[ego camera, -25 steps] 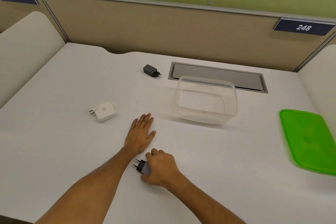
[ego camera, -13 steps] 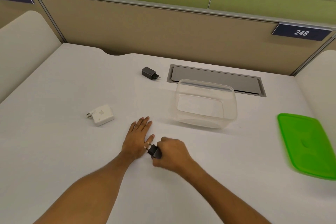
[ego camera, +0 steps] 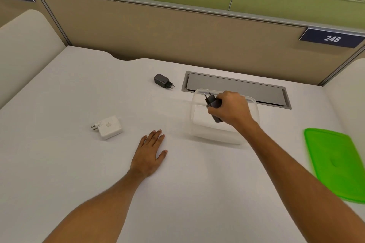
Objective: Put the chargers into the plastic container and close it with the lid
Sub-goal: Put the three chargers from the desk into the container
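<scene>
Above the clear plastic container (ego camera: 223, 124) near the tabletop's far edge, the right hand (ego camera: 231, 109), risen from the near edge, now grips a small black charger (ego camera: 212, 102), ready to drop.

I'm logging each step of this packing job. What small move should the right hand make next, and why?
Probably lower and let go: the right hand holds a black charger over the open container, which looks empty. Two other chargers lie on the desk and the lid lies off to the right.

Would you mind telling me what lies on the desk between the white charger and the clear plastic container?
Only the left hand, flat on the desk, slightly nearer the camera than both; the head view shows nothing else there.
</scene>
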A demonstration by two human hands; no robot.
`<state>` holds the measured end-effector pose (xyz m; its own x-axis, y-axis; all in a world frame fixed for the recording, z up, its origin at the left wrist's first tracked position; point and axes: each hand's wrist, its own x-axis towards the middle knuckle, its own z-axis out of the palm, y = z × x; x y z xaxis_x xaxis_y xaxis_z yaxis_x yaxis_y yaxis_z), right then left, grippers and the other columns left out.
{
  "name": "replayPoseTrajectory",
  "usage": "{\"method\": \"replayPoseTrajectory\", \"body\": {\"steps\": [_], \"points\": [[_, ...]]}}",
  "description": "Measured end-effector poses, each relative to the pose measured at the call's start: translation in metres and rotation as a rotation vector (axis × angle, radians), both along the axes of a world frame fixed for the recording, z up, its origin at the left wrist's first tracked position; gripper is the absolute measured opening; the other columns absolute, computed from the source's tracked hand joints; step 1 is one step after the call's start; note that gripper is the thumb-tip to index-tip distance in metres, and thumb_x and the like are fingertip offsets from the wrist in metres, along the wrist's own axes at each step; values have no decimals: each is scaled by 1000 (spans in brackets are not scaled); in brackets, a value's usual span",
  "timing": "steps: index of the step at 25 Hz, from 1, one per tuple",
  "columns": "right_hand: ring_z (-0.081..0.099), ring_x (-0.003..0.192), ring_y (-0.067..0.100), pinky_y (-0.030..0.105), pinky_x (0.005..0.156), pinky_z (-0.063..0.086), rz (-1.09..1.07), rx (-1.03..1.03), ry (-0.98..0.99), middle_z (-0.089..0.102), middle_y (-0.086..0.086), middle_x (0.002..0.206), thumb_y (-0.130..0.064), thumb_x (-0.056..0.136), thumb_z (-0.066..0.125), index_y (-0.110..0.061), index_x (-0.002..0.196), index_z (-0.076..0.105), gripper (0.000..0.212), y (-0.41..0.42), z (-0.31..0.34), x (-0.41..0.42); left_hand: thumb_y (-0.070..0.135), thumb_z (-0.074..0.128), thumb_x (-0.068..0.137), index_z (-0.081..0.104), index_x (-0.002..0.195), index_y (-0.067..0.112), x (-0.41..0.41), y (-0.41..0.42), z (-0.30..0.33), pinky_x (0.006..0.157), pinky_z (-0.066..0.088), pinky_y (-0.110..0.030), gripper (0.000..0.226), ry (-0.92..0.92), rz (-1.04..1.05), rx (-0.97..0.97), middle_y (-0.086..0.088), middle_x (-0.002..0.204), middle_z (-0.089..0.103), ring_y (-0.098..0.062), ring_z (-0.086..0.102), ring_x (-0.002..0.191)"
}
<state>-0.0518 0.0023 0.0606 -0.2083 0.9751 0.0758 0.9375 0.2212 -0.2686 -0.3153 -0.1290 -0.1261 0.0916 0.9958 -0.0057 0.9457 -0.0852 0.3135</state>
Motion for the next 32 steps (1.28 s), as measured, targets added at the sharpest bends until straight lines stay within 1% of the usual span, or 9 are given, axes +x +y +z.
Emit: {"method": "replayPoseTrajectory", "body": {"steps": [3, 7, 13, 21, 25, 27, 29, 30, 32], "points": [[56, 64, 24, 24, 48, 29, -59, -57, -53, 61, 1, 70, -36, 68, 66, -14, 67, 60, 23, 16, -15, 13, 55, 18, 92, 17, 150, 24, -1, -5, 0, 120, 4, -34, 65, -2, -5, 1, 8, 159, 12, -8, 2, 146], [56, 66, 23, 27, 54, 40, -117, -209, -194, 59, 3, 72, -39, 70, 68, -13, 81, 60, 29, 28, -44, 26, 55, 18, 92, 18, 150, 23, 1, -7, 0, 120, 5, -34, 66, -4, -4, 9, 7, 159, 13, -8, 3, 146], [54, 72, 24, 28, 54, 38, -148, -356, -329, 48, 0, 72, -41, 68, 72, -16, 86, 45, 41, 33, -71, 35, 53, 22, 93, 21, 149, 23, 1, -6, 1, 120, 7, -35, 64, -12, 4, 17, 7, 158, 15, -8, 4, 146], [56, 73, 25, 26, 50, 36, -192, -438, -355, 50, 1, 71, -35, 69, 72, -11, 97, 54, 40, 35, -79, 39, 51, 25, 94, 24, 148, 23, 1, -5, 1, 120, 6, -35, 61, -7, 9, 19, 7, 158, 16, -8, 4, 146], [58, 77, 26, 30, 60, 43, -223, -491, -376, 56, 4, 80, -33, 71, 74, -11, 102, 58, 41, 34, -69, 33, 49, 30, 94, 27, 147, 22, 2, -5, 3, 120, 7, -35, 60, -29, 9, 26, 6, 158, 18, -8, 7, 145], [55, 75, 25, 30, 60, 41, -251, -439, -445, 56, 4, 79, -31, 74, 72, -12, 101, 61, 35, 37, -53, 25, 49, 29, 94, 25, 148, 23, 2, -6, 4, 120, 5, -34, 59, -15, 9, 18, 6, 158, 17, -9, 6, 146], [51, 64, 23, 25, 53, 34, -255, -267, -505, 53, 2, 70, -27, 76, 68, -13, 93, 61, 23, 41, -30, 6, 50, 27, 94, 24, 148, 24, 2, -5, 4, 119, 2, -32, 60, -14, 17, 8, 6, 159, 16, -9, 5, 146], [47, 56, 21, 23, 49, 28, -236, -171, -491, 49, 1, 63, -25, 77, 66, -14, 84, 58, 16, 42, -17, -8, 50, 26, 94, 23, 148, 24, 3, -5, 5, 119, 0, -31, 60, -17, 17, -2, 7, 159, 15, -9, 5, 146], [41, 49, 21, 21, 46, 21, -148, -38, -395, 40, 0, 57, -26, 77, 65, -14, 70, 49, 22, 38, 4, -42, 51, 25, 94, 22, 148, 24, 4, -5, 6, 119, -2, -31, 60, -23, 15, -5, 8, 159, 13, -10, 5, 146]]}}
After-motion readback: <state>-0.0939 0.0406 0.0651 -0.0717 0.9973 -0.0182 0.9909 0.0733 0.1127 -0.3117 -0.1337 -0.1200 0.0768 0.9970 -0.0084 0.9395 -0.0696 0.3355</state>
